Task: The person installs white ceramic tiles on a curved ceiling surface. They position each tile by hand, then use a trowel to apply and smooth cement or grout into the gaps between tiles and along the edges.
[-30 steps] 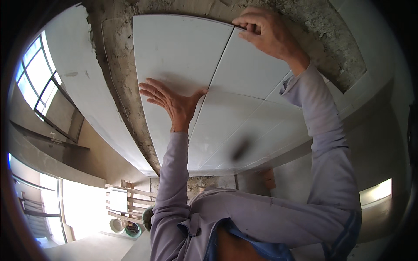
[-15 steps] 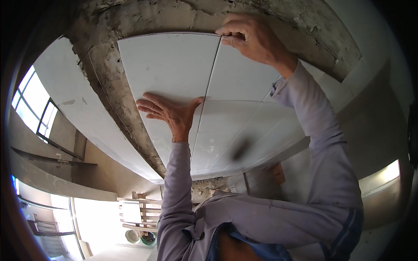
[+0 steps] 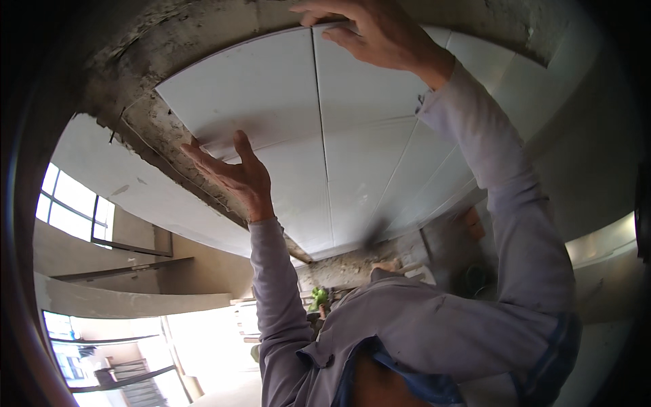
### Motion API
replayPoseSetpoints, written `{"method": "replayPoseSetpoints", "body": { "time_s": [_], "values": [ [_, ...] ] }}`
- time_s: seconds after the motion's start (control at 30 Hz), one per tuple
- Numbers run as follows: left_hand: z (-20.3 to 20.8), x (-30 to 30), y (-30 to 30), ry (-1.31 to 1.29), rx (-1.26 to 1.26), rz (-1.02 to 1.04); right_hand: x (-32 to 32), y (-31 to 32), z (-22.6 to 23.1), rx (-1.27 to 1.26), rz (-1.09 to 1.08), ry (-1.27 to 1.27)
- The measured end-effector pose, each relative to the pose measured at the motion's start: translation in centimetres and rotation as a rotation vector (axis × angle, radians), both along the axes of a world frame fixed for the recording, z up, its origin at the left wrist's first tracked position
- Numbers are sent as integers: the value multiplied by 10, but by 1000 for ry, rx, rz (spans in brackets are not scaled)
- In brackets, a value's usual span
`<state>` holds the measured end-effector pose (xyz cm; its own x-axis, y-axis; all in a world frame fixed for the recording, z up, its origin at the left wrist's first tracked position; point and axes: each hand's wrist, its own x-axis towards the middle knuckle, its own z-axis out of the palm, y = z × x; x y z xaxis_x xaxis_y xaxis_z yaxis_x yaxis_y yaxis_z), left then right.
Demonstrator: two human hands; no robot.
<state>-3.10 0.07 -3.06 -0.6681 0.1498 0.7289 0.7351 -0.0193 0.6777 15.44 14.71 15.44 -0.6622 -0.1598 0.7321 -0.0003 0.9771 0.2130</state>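
Observation:
My right hand [image 3: 380, 37] is at the top edge of the white wall tiles, beside the joint between two of them. Its fingers are curled toward the thumb; whatever lies between them is too small or hidden to make out. Lower on the left, my left hand [image 3: 234, 176] has its fingers spread near the left edge of the large upper-left tile [image 3: 251, 78]. Whether it touches the tile's face I cannot tell. Right of the joint is another white tile [image 3: 369, 78], with more tiles below and to the right.
Rough bare cement [image 3: 203, 30] runs above the tiles and down their left side, where a thin string [image 3: 139, 136] hangs. Farther left are a pale wall panel [image 3: 135, 180] and a window [image 3: 74, 197]. A dark blurred patch [image 3: 375, 234] shows before the lower tiles.
My left hand has shifted from flat on the upper-left tile to its left edge. My right hand stays by the joint's top. The whole view has tilted and shifted.

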Motion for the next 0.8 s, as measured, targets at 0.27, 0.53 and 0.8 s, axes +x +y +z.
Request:
{"method": "replayPoseSetpoints", "body": {
  "time_s": [0.27,0.53,0.8],
  "values": [
    [-54,-17,-16,57,-152,142,-5,1,-17,107,-99,199],
    [-115,17,-35,-131,-124,-56,-3,-49,-115,-283,-221,-43],
    [-110,12,-22,-330,209,3,-15,-43,-152,-375,-453,0]
  ]
}}
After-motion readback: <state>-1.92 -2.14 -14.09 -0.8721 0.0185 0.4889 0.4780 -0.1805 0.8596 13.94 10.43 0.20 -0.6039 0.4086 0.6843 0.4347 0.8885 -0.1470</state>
